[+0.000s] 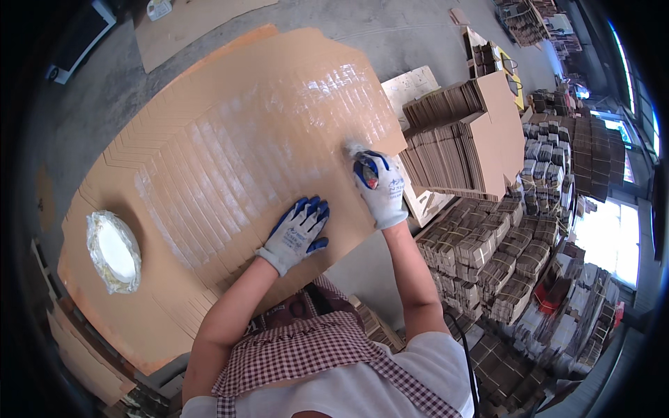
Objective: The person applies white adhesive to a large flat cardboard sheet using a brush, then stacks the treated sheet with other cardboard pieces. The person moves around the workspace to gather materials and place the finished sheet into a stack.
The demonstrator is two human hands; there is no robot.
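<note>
A fanned stack of brown cardboard sheets (306,160) covers the table in front of me, its overlapping edges streaked with wet, whitish glue. My right hand (382,188), in a white glove with blue palm, is closed around a brush (355,150). The pale bristles touch the cardboard near the stack's right edge; most of the handle is hidden in the grip. My left hand (298,231), gloved the same way, lies flat on the near edge of the sheets with fingers stretched out. Farther left, a plastic-lined oval bowl of white glue (115,252) rests on the cardboard.
Folded cardboard pieces (463,139) stand on a board just beyond my right hand. Tied cardboard bundles (488,244) are piled along the right side. A flat cardboard sheet (185,31) lies on the floor at the far left.
</note>
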